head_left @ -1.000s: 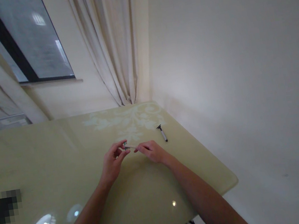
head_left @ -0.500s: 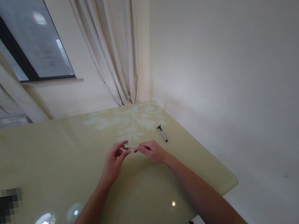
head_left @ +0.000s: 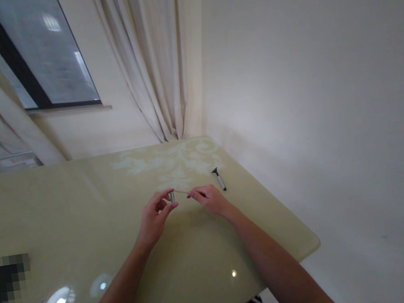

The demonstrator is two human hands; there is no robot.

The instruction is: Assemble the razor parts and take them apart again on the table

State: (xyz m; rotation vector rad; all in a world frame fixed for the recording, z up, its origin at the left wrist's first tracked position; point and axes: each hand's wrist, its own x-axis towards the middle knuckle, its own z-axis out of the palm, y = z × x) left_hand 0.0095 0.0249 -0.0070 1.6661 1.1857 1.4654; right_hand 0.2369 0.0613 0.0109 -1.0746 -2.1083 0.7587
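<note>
Over the table, my left hand point(head_left: 157, 214) pinches a small razor cartridge point(head_left: 172, 196) upright between thumb and fingertips; a green strip shows along it. My right hand point(head_left: 209, 198) is closed around one end of a thin pale stick point(head_left: 181, 192). The stick's far tip reaches the upper end of the cartridge, and I cannot tell whether it touches. A razor handle point(head_left: 220, 180), grey with a black T-shaped top, lies on the table just beyond my right hand.
The glossy pale green table point(head_left: 63, 217) has a leaf pattern at its back edge. Its right edge runs along a white wall point(head_left: 309, 80). Behind stand a curtain point(head_left: 157, 57) and a window point(head_left: 46, 48). A blurred-out dark shape point(head_left: 2, 287) is at the left.
My right hand has shifted slightly right and up, and the stick's tip has moved from the cartridge's middle to its upper end. The left hand stays nearly in place.
</note>
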